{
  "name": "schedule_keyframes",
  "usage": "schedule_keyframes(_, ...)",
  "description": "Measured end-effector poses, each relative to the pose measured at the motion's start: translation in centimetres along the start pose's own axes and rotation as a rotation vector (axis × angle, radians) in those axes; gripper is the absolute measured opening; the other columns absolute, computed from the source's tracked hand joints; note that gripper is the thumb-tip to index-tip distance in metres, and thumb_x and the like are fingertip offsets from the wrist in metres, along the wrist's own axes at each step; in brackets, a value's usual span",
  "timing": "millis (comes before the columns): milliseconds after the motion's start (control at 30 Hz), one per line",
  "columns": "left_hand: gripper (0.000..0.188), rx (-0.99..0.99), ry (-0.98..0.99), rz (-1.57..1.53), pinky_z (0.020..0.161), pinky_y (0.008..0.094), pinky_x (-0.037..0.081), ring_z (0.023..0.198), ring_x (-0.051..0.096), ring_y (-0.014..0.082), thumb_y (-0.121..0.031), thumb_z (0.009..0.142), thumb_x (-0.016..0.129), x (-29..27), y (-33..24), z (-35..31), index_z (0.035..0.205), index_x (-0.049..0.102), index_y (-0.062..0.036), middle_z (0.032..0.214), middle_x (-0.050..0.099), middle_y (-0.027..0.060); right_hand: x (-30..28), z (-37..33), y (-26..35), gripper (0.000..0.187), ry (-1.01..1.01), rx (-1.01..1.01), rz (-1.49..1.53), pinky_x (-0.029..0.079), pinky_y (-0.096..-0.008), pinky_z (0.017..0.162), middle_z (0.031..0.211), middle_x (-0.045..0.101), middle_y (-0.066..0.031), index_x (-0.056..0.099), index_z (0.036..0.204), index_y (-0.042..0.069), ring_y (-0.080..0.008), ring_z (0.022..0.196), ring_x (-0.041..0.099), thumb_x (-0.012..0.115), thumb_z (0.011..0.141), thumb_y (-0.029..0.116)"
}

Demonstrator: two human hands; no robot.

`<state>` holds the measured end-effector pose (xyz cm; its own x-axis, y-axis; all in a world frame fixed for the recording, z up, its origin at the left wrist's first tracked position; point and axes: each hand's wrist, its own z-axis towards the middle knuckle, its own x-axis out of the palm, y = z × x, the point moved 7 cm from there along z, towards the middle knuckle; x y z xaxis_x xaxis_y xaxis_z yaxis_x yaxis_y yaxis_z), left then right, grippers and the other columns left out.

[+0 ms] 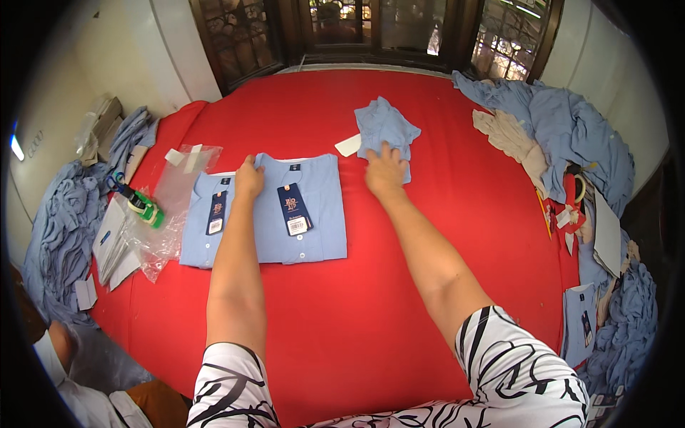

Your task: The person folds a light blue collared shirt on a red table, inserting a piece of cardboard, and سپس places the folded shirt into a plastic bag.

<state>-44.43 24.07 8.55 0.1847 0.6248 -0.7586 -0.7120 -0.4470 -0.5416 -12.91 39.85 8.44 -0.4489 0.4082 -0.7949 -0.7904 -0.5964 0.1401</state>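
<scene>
Left hand point(248, 180): touching the right folded shirt point(325, 207), upper-left corner; we cannot tell whether it pinches.
Right hand point(385, 173): on the small blue garment point(385, 125); grasp unclear to us.
Red cloth point(399, 307): beneath both pieces.

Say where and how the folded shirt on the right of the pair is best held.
Probably by the right edge of this folded shirt, coming from the right and pinching above and below. It lies flat, and that edge borders the red tablecloth; its left side adjoins the other shirt, and its dark tag occupies the middle.
</scene>
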Motion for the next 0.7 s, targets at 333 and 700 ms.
schedule_keyframes(333,0.039,0.325,0.406,-0.509,0.100,0.0429,0.046,0.120,0.053,0.0344,-0.009,0.087,0.065,-1.0,-18.9,-22.1,0.126,0.057,-0.0049,0.124,0.056,0.0171,-18.6,-18.2,-11.2,0.016,0.464,-0.041,0.499,0.050,-0.0372,0.077,0.093,0.059,-0.0148,0.068,0.099,0.003,-0.0283,0.090,0.062,0.070,0.087,0.013)
schedule_keyframes(700,0.023,0.272,0.725,-0.535,0.089,0.0347,0.051,0.102,0.064,0.0256,-0.001,0.087,0.061,-0.3,-26.5,-43.8,0.109,0.068,-0.0033,0.108,0.065,0.0115,-22.3,-38.5,-20.1,0.024,0.287,0.386,0.653,0.050,-0.0290,0.076,0.096,0.063,-0.0044,0.065,0.112,0.003,-0.0123,0.085,0.058,0.058,0.090,0.001)
